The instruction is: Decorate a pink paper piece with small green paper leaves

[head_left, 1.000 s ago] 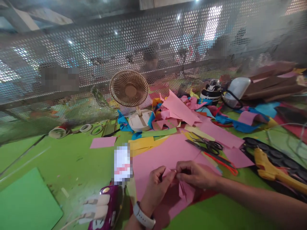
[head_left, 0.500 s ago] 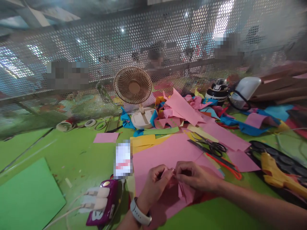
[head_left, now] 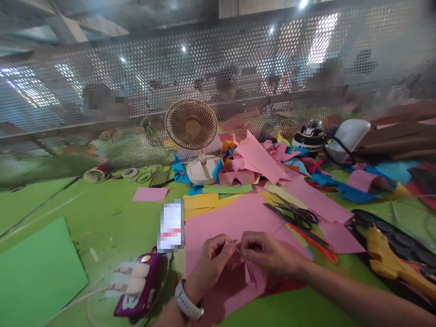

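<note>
My left hand [head_left: 218, 256], with a white band at the wrist, pinches a folded piece of pink paper [head_left: 250, 274]. My right hand [head_left: 267, 252] is closed on the same piece from the other side, the fingertips of both hands nearly touching. The folded piece is partly hidden by my fingers. Beneath both hands lies a large pink sheet [head_left: 221, 218]. Black-handled scissors [head_left: 301, 215] and an orange-handled cutter [head_left: 320, 243] rest at the right of the sheet.
A purple power strip [head_left: 146, 286] with plugs and a phone [head_left: 171, 225] are on the left. Behind stand a desk fan [head_left: 192, 127] and piled paper scraps [head_left: 262, 156]. A yellow glue gun [head_left: 384, 259] lies far right; a green sheet [head_left: 41, 272] far left.
The view has shifted slightly, so my hands and the nearby things appear a little further left. Both hands keep the same pinch on the pink paper.
</note>
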Action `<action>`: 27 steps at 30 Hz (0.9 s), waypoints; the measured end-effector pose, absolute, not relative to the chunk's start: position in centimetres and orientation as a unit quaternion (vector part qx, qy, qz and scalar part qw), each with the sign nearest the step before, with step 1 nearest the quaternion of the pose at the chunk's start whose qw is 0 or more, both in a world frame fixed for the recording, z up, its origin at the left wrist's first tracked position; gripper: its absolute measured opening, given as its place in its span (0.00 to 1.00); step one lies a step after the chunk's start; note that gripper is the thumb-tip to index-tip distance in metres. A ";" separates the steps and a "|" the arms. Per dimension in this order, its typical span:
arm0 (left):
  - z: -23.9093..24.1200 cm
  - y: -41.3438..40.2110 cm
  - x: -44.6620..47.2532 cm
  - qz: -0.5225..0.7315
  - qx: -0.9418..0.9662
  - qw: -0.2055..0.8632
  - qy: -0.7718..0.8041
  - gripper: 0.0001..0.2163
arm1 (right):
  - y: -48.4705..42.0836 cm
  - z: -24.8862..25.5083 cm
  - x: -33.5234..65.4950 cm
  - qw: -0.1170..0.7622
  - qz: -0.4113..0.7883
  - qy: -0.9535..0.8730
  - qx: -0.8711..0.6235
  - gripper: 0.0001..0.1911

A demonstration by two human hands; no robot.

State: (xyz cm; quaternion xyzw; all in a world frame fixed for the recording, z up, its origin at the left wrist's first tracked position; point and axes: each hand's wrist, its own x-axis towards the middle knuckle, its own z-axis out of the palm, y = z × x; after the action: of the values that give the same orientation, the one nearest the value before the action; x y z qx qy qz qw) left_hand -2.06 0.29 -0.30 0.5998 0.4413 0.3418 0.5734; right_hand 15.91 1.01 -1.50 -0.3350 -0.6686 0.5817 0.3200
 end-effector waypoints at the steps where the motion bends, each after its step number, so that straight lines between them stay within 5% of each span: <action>1: -0.2 0.3 -2.1 0.344 0.596 0.576 0.442 0.13 | 1.0 -1.4 15.9 0.320 0.584 -0.668 -0.332 0.10; 8: -0.3 0.2 -2.2 0.421 0.559 0.526 0.484 0.11 | 1.4 -1.2 16.2 0.325 0.588 -0.658 -0.341 0.14; 18: 0.2 0.1 -1.7 0.367 0.556 0.642 0.379 0.19 | 1.6 -1.6 16.7 0.371 0.564 -0.629 -0.385 0.18; 27: -0.8 1.0 -2.2 0.456 0.513 0.608 0.399 0.19 | 1.2 -0.4 17.2 0.403 0.549 -0.609 -0.406 0.24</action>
State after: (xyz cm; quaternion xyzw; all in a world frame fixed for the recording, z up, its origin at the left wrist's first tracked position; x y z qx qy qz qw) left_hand -2.18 1.04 -0.78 0.5132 0.3987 0.4556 0.6083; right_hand 17.22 1.24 -0.42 -0.4064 -0.6089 0.5491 0.4033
